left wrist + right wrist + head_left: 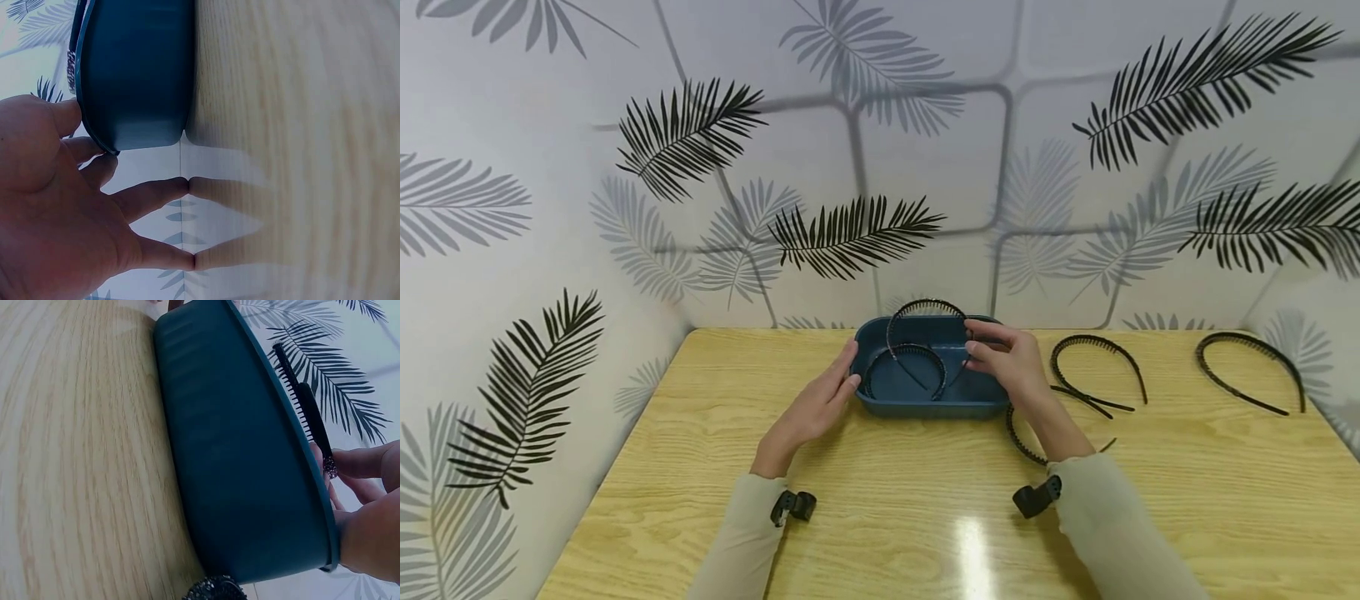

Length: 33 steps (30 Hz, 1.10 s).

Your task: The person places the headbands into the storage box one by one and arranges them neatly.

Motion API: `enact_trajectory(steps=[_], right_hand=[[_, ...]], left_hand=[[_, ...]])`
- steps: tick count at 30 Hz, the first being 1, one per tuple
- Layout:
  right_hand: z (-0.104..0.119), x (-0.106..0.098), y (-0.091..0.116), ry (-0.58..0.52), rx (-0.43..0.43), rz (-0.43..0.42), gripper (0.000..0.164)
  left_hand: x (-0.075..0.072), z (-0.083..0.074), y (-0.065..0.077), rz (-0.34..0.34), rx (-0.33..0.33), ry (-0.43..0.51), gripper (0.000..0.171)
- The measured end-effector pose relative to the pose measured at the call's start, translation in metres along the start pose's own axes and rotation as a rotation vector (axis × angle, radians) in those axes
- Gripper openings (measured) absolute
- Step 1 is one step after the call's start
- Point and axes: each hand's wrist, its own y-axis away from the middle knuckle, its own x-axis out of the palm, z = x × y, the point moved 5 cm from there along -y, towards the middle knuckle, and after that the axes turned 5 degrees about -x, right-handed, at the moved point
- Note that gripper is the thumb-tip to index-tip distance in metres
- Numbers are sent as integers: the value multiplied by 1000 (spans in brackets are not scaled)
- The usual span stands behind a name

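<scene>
In the head view a dark blue oblong tray (936,410) stands on the table. My left hand (811,407) grips its left end, with the thumb at the rim; in the left wrist view two fingers of that hand (69,206) reach down to the tabletop. Between thumb and fingers, my right hand (1017,365) pinches a black toothed headband (927,302) by one side, holding it upright over the tray. The right wrist view shows glittery specks on this headband (317,425). Another black headband (910,347) lies inside the tray.
Right of the tray, black headbands (1097,338) lie with arms crossing; how many overlap I cannot tell. One more headband (1232,336) is at the far right, and another (1021,442) lies partly under the right forearm. A leaf-patterned wall (925,175) backs the wooden table (880,508).
</scene>
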Motion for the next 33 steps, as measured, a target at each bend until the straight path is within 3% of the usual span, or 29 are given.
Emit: enact_trajectory(steps=[18, 33], right_hand=[[-11, 16, -12, 80, 72, 94, 41], [-19, 20, -15, 106, 144, 78, 41]], left_hand=[[0, -1, 0, 0, -23, -7, 60], [1, -1, 0, -4, -19, -11, 60]])
